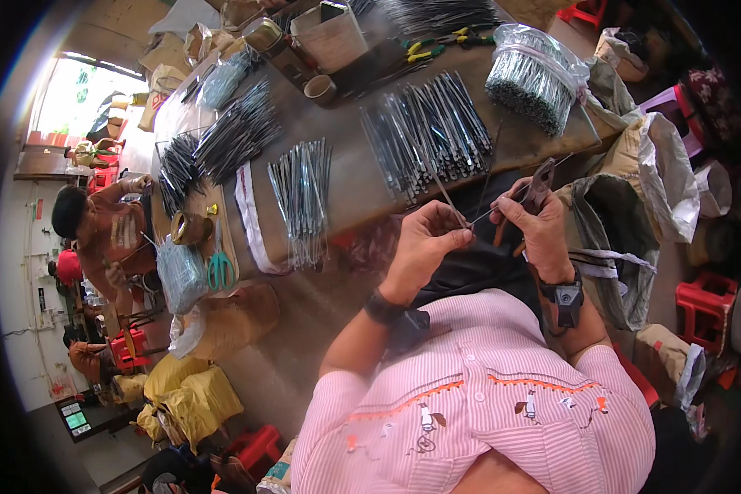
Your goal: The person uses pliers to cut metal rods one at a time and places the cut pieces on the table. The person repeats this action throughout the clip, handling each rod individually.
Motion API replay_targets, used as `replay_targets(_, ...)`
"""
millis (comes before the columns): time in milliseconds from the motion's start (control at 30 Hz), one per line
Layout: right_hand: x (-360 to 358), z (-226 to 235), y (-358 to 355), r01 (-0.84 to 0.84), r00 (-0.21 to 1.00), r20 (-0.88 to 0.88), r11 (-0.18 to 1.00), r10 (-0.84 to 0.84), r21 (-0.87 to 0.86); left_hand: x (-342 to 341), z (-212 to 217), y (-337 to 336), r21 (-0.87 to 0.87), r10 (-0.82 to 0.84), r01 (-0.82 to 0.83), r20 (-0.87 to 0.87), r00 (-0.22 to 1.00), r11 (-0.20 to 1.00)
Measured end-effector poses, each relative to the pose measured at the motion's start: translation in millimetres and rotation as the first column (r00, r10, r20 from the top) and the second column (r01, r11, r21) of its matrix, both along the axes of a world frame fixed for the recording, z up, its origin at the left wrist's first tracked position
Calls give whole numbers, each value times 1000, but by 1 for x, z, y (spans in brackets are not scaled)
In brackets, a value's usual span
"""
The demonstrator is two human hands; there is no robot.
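Note:
In front of my chest, my left hand (431, 245) is closed, pinching a thin metal strip (445, 191) that sticks up between thumb and fingers. My right hand (542, 224) is closed around a pair of pliers (539, 188) with grey jaws upward and orange handles below the palm. A thin dark wire-like piece spans the small gap between both hands' fingertips; whether it belongs to the strip I cannot tell. Beyond the hands, a wide row of metal strips (431, 132) lies on the table, with a smaller bunch (300, 198) to its left.
The brown table (350, 177) also carries a plastic-wrapped bundle of strips (535, 78), yellow-handled pliers (424, 54), a tape roll (191, 228) and teal scissors (221, 267). Sacks (609, 239) stand close at my right, near a red stool (706, 309). Another person (111, 235) sits at the left.

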State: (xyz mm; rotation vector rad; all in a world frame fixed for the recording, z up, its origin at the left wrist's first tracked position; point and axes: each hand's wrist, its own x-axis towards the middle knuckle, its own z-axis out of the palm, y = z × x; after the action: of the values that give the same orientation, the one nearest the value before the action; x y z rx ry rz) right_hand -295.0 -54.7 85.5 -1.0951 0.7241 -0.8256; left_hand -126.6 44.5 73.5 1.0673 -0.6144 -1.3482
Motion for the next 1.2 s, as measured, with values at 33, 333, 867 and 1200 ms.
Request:
replay_targets(33,1,0,2,-25,1000,-15,1000,26,13,1,0,0,-16,-2,2,-10,1000,1000)
replay_targets(333,11,-1,0,154,987,51,988,-153,-23,9,-6,7,115,-3,0,24,1000,993)
replay_targets(867,0,-24,-8,-69,997,-7,981,71,179,-3,16,8,121,-278,290,-111,954,949)
replay_targets(1200,2,-21,-5,-115,986,-113,992,120,43,-10,-18,-5,122,-165,219,-345,924,968)
